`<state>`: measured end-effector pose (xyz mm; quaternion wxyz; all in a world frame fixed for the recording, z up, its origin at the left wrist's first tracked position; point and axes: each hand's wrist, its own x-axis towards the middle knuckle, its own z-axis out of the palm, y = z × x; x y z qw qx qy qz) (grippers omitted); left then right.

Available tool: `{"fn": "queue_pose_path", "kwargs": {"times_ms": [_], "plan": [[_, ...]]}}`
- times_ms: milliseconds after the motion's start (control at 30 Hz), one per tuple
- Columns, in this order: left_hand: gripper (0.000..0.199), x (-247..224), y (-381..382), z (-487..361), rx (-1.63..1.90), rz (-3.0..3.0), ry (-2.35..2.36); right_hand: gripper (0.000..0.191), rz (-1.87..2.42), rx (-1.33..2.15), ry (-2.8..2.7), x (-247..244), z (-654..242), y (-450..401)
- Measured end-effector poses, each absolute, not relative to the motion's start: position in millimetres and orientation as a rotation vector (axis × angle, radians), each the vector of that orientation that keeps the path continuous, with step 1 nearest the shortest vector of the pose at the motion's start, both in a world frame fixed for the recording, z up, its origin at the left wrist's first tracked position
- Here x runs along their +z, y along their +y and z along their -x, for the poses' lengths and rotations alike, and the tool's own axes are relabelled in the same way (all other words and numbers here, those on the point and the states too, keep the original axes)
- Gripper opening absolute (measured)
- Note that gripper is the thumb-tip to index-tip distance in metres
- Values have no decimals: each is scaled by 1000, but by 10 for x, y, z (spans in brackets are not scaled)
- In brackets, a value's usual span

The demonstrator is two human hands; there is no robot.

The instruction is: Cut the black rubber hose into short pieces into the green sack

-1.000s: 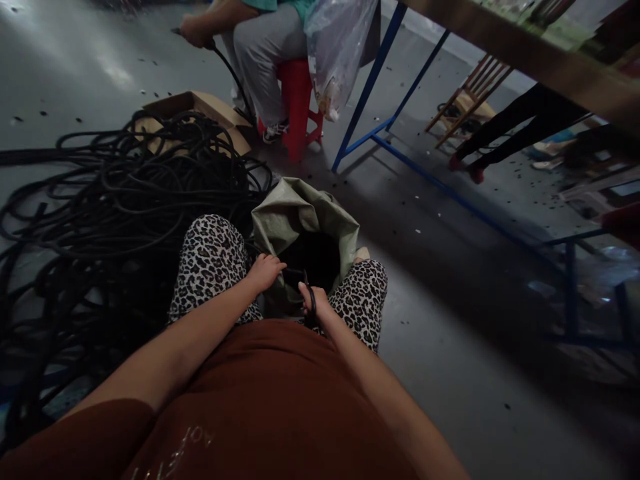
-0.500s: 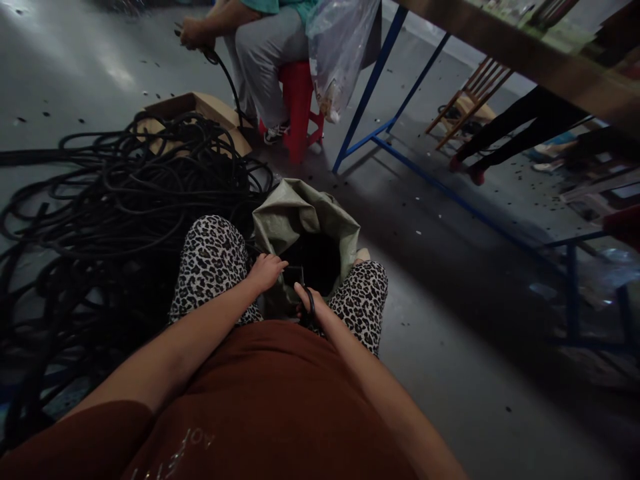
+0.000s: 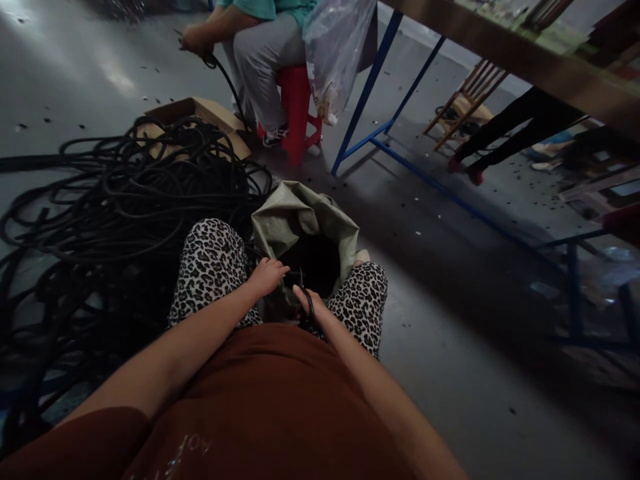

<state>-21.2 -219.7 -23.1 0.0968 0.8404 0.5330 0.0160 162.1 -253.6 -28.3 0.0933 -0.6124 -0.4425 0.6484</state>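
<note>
Between my knees stands a green woven sack [image 3: 340, 223], its mouth open and its inside dark. My left hand [image 3: 269, 275] is at the sack's left rim with its fingers closed; whatever it grips is too dark to make out. Scissors with black handles [image 3: 311, 305] are in my right hand [image 3: 311, 303], their thin blades pointing up over the near edge of the sack. The two hands are a short gap apart. Black hoses or cables [image 3: 150, 180] lie in a large tangled heap left of my left knee.
Behind the heap is an open cardboard box [image 3: 217, 113]. A person [image 3: 270, 43] sits on a red stool [image 3: 295, 110], holding a black cable. A table with blue legs [image 3: 367, 93] stands at the upper right, a clear plastic bag [image 3: 335, 53] beside it. Another person's legs [image 3: 520, 127] show beyond.
The blades of the scissors look closer together than before. Both hands stay in nearly the same place, and the whole view has shifted slightly.
</note>
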Motion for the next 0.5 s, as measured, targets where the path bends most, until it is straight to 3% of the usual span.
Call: {"fn": "queue_pose_path", "kwargs": {"times_ms": [500], "plan": [[28, -244, -2206, 199, 38, -2489, 1549, 44, 1828, 1923, -1166, -199, -1574, -2541]]}}
